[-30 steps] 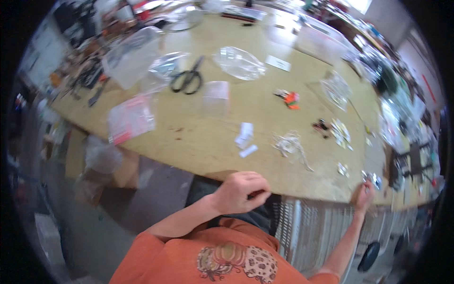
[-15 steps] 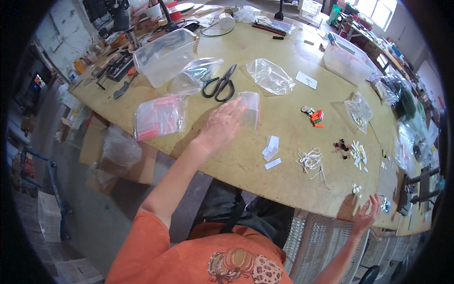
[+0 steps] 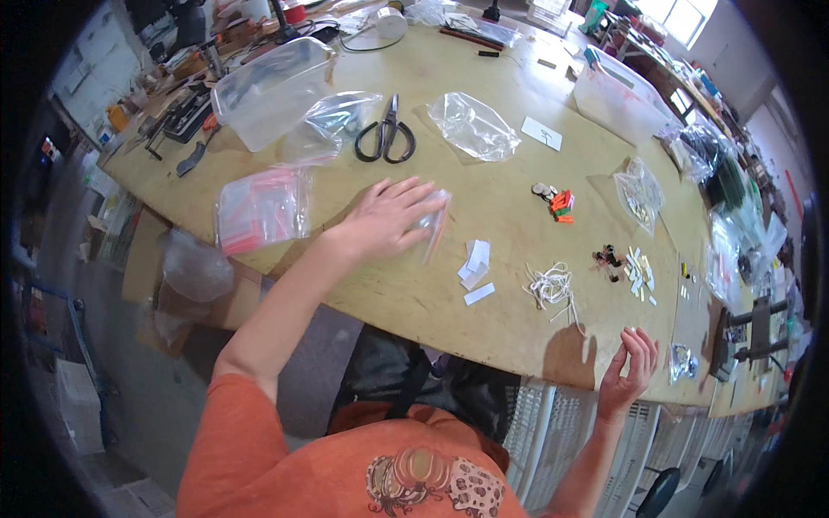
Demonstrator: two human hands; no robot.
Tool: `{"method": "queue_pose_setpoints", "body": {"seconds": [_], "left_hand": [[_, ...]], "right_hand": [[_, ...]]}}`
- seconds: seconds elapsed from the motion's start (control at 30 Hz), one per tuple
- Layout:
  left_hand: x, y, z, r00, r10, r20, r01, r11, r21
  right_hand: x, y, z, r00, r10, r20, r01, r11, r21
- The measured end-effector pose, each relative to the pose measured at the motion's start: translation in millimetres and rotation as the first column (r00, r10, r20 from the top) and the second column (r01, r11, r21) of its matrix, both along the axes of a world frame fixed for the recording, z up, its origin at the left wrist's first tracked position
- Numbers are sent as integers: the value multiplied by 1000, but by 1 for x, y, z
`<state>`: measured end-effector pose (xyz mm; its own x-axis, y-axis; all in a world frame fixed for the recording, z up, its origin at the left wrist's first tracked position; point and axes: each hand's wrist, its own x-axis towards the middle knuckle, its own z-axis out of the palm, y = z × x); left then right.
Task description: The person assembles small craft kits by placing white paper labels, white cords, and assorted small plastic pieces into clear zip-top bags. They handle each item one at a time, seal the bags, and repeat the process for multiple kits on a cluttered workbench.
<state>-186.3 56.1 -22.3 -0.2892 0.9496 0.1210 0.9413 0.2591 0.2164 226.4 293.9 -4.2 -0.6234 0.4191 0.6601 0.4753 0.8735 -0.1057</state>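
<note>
My left hand (image 3: pixel 386 217) lies palm down with its fingers spread, partly covering a small clear zip bag (image 3: pixel 438 226) with a red edge. Left of it is a stack of red-edged zip bags (image 3: pixel 262 211), and black-handled scissors (image 3: pixel 386 142) lie just beyond. Over the table's near edge at the right, my right hand (image 3: pixel 632 367) is raised with fingers stretched and nothing visible in it. Nearest to it are a small silvery packet (image 3: pixel 682 363) and a bundle of white string (image 3: pixel 553 289). White paper slips (image 3: pixel 473 266) lie between my hands.
Orange and green pieces (image 3: pixel 561 205), dark wired parts (image 3: pixel 609 257) and pale strips (image 3: pixel 639 274) lie at the right, near a bag of small parts (image 3: pixel 639 197). Farther back are a clear bag (image 3: pixel 472 127), a white card (image 3: pixel 541 134) and tubs (image 3: pixel 268 99) at both sides.
My left hand has slid farther over the small zip bag, covering more of it. My right hand has moved left, away from the silvery packet; small white pieces there are now hidden. The view has shifted slightly.
</note>
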Motion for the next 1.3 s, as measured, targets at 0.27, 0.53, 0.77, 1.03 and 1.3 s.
{"method": "queue_pose_setpoints", "body": {"seconds": [0.27, 0.53, 0.77, 1.03, 1.3], "left_hand": [[41, -84, 12, 960, 22, 280, -74, 982, 176], [40, -54, 6, 961, 175, 214, -228, 939, 257], [50, -53, 3, 978, 139, 158, -197, 870, 451], [39, -43, -8, 991, 55, 124, -117, 813, 571], [40, -18, 17, 987, 41, 154, -141, 681, 718]], "right_hand": [[-23, -21, 7, 990, 122, -71, -132, 980, -152], [-63, -57, 10, 950, 307, -52, -310, 920, -238], [-53, -64, -1, 949, 316, 1, -303, 914, -271], [-59, -72, 1, 943, 333, -32, -326, 897, -298], [-55, -72, -6, 937, 349, -17, -337, 891, -302]]}}
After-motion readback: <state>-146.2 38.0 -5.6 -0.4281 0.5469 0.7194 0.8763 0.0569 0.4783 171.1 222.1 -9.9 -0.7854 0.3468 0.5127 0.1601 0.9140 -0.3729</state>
